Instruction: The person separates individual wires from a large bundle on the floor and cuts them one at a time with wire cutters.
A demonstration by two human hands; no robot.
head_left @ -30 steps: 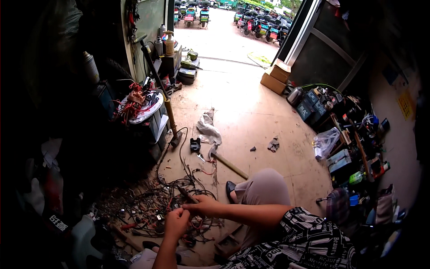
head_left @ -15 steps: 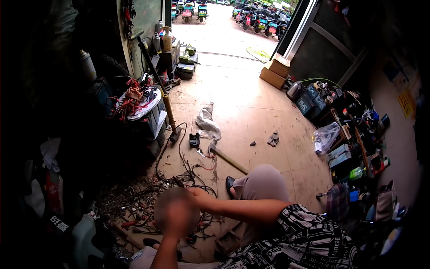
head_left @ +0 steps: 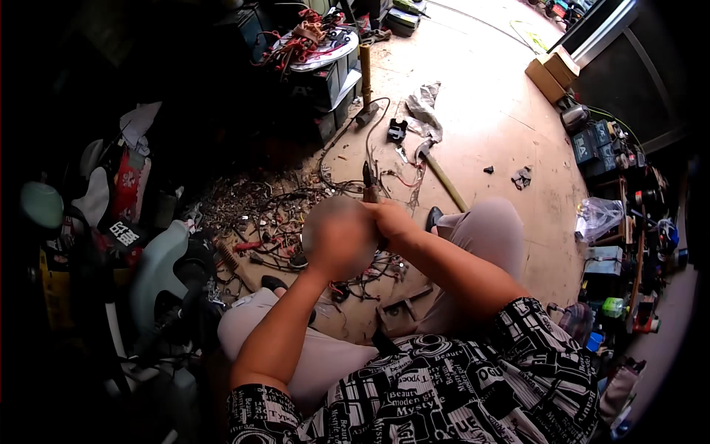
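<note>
My two hands meet above a heap of cables and small scrap on the floor. A blurred patch covers my left hand (head_left: 339, 238), so its fingers and anything in them are hidden. My right hand (head_left: 392, 224) is closed beside it. From its grip a dark pointed tool (head_left: 369, 175), which resembles pliers, sticks up and away from me. Under and around both hands spread black cables (head_left: 296, 194) mixed with bits of metal and plastic.
A hammer (head_left: 445, 183) lies beyond my right hand, near a black plastic part (head_left: 397, 131) and a crumpled white bag (head_left: 424, 111). Red leads (head_left: 305, 44) sit on a stand at the far left. Batteries (head_left: 584, 146) and a clear plastic bag (head_left: 600, 217) line the right side.
The view has tipped down and turned left, so the scene sits higher and further right. The dark tool now stands out more plainly above my right hand. Both hands remain together.
</note>
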